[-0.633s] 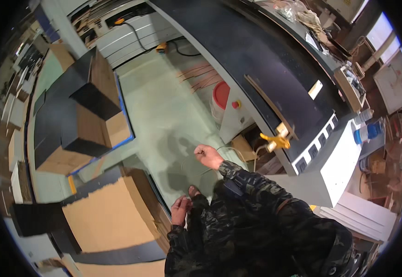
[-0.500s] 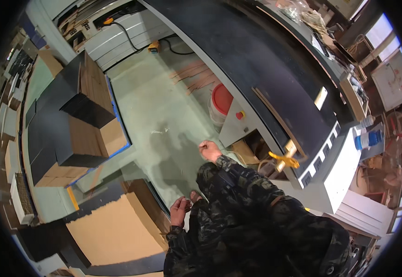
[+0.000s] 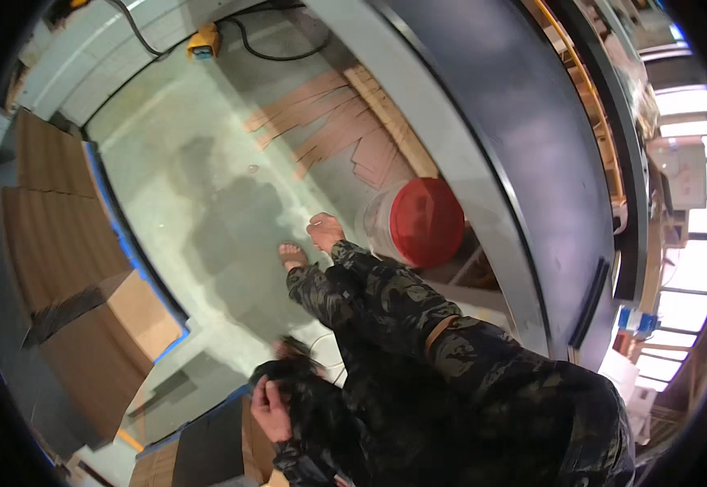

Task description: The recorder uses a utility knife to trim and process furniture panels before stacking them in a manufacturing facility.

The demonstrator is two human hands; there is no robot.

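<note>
My left hand (image 3: pixel 271 411) hangs low beside my dark camouflage trouser leg, its fingers loosely curled and nothing visible in them. Ahead of my body, my right hand (image 3: pixel 323 232) is closed in a loose fist above the floor, with no object showing. Nearest to it is a pale bucket with a red lid (image 3: pixel 428 222), just to the right; the hand does not touch it. A sandalled foot (image 3: pixel 293 256) shows on the pale green floor (image 3: pixel 232 243) next to that hand.
Wood-faced panels with dark sides (image 3: pixel 69 239) stand stacked at left on a blue-edged base. On the right runs a long dark-topped bench (image 3: pixel 500 122). Thin reddish-brown strips (image 3: pixel 321 118) lie under it. A yellow foot pedal (image 3: pixel 204 42) with a black cable sits at the far end.
My body has moved forward between the stacks and the bench; the bucket and strips look closer. The yellow clamp on the bench has left view. Both hands stay curled.
</note>
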